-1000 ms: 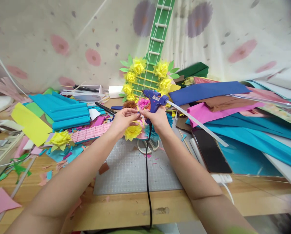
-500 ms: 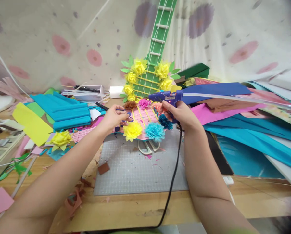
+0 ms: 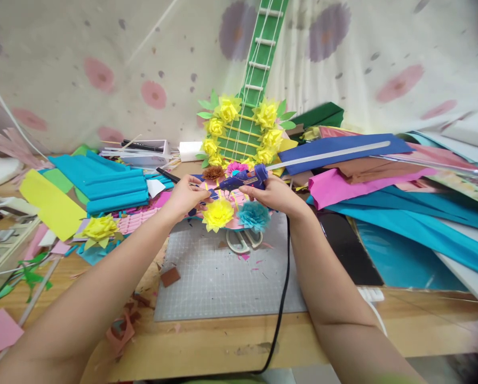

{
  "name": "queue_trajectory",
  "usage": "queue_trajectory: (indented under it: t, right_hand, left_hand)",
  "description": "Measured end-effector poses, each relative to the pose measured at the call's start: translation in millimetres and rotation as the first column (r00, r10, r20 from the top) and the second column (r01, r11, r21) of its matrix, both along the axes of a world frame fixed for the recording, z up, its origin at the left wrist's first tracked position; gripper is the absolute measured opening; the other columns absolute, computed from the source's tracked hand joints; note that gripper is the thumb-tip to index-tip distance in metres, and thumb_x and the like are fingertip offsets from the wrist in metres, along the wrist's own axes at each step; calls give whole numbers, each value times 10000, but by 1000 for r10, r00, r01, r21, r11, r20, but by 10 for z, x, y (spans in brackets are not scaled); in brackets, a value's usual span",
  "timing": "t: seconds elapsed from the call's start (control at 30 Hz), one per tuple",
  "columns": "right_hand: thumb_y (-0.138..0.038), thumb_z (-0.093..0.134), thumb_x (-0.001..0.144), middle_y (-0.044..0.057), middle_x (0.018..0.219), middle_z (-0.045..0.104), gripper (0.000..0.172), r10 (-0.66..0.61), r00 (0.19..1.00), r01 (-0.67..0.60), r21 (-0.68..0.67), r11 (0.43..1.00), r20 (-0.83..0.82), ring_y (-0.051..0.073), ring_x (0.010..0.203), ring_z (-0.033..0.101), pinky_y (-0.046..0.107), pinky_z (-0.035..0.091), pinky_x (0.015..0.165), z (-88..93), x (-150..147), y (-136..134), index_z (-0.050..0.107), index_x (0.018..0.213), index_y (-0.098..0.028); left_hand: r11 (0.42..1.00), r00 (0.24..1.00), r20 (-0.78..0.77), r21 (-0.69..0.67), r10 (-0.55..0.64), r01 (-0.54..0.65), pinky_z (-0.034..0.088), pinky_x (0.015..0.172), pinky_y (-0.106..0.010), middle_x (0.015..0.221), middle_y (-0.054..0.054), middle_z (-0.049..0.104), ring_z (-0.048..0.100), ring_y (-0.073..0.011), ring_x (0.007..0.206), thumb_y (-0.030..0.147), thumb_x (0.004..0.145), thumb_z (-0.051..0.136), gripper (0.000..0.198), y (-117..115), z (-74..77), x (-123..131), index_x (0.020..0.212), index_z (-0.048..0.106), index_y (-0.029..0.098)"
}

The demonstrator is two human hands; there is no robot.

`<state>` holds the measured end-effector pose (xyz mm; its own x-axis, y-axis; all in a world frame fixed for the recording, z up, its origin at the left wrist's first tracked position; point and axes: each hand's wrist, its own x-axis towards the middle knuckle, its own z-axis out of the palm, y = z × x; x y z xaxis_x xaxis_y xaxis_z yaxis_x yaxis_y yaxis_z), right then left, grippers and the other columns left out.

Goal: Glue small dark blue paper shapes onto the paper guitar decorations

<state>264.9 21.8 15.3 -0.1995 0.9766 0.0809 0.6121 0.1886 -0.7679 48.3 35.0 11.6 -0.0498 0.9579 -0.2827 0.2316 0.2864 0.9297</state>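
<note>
The glue gun (image 3: 243, 181) is in the right hand (image 3: 278, 195), above the pink guitar (image 3: 236, 207), its nozzle pointing left at a blue piece (image 3: 213, 194) pinched in the left hand's (image 3: 188, 195) fingertips. The right hand is closed round the gun's grip. Room between the hands is narrow, with a yellow flower (image 3: 218, 215) and a teal flower (image 3: 254, 215) along the guitar's near edge and a brown flower (image 3: 213, 172) and a magenta flower (image 3: 237, 167) beyond. Nearer the person, past the scissors (image 3: 238, 245) jutting from under the guitar, the mat's (image 3: 223, 290) gridded face runs broad to its front edge, dotted with scraps; a strip of wooden tabletop (image 3: 191, 344) follows. The gun is dark blue with a small label; a long whitish glue stick (image 3: 335, 154) juts from its back over blue paper (image 3: 315, 166), and a black cord (image 3: 284, 293) crosses the mat's right part to the tabletop's front edge. Behind rises the green guitar (image 3: 236, 144), close before the curtain (image 3: 71, 48). Turquoise paper (image 3: 111, 184) crowds the left, and layered sheets (image 3: 403, 213) the right.
</note>
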Motion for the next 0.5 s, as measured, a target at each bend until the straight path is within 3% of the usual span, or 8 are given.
queue_trajectory:
  t: [0.27, 0.5]
  right_hand:
    - [-581, 606, 792, 18, 602, 584, 399, 24, 999, -25, 10, 1000, 25, 161, 630, 553, 291, 430, 604, 2, 14, 3, 641, 786, -184]
    - [-595, 616, 769, 18, 615, 579, 419, -5, 997, 7, -31, 999, 72, 167, 638, 547, 298, 421, 613, 8, 3, 9, 646, 820, -180]
  left_hand:
    - [1000, 1000, -12, -13, 15, -15, 496, 492, -222, 600, 10, 652, 679, -180, 612, 64, 682, 732, 427, -29, 81, 11, 863, 376, 215]
    - [1000, 1000, -22, -9, -6, 6, 501, 484, -231, 612, -1, 669, 640, -147, 542, 59, 747, 660, 356, -17, 48, 7, 879, 367, 212]
